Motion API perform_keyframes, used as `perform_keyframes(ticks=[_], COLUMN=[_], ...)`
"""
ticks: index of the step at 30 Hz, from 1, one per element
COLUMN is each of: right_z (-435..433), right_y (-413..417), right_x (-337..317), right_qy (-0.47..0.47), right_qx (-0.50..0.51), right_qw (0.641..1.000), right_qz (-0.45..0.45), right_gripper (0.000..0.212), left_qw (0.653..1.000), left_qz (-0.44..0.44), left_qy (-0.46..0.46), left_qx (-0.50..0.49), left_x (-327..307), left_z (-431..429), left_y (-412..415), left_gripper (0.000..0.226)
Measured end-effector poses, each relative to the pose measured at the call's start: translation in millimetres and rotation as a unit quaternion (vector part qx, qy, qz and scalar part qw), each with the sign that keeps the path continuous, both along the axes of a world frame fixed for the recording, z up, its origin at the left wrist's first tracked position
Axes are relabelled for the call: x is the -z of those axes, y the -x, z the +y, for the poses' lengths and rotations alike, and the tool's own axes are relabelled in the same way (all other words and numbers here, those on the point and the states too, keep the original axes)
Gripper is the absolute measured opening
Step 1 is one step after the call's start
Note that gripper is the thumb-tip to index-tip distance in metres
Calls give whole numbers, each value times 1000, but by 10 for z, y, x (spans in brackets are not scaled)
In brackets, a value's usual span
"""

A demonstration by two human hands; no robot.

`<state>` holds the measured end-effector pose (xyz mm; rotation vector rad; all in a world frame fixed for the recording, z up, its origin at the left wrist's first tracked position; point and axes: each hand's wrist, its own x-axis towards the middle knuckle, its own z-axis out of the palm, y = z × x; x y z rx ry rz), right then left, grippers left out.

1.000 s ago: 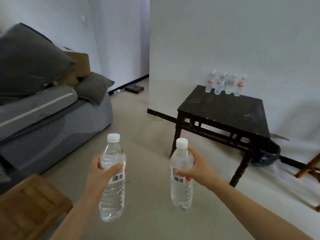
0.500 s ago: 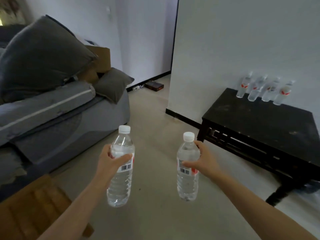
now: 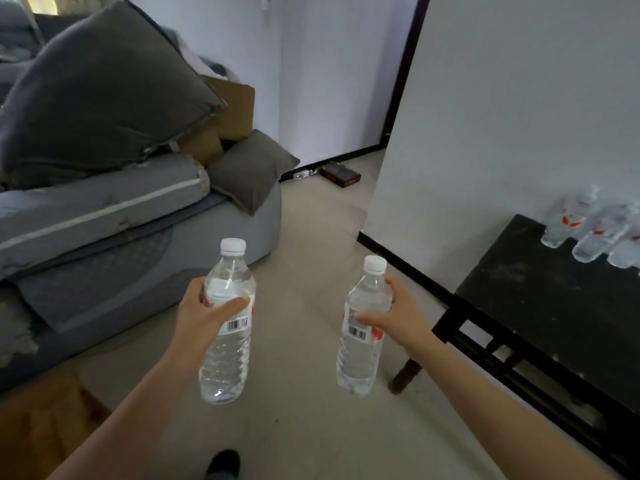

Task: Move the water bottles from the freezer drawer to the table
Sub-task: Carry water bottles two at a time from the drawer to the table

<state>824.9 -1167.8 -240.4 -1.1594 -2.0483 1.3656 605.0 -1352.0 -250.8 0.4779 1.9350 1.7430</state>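
barcode on each held bottle's label (image 3: 239,323), no text readable

bare forearms (image 3: 138,403), one dark shoe (image 3: 223,462)

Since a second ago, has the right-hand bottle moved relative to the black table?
Yes: the right-hand bottle has come forward, much nearer the black table's front corner.

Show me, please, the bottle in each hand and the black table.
left-hand bottle (image 3: 225,362), head view, lower body.
right-hand bottle (image 3: 356,365), head view, lower body.
black table (image 3: 540,306), head view, bare top.
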Motion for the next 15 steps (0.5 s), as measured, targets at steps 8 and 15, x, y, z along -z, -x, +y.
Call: perform_keyframes(ticks=[8,15], right_z=[860,1557], right_y=[1189,1776], right_x=[94,7], right_qy=[2,-26], right_qx=[83,210], right_qw=[996,977], right_qz=[26,18], right_gripper=[62,70], left_qw=[998,991], left_qz=[16,29], left_qy=[-2,2], left_qx=[53,129], left_x=[27,-48], left_z=[1049,2271], left_y=[1389,2388], left_gripper=[40,42])
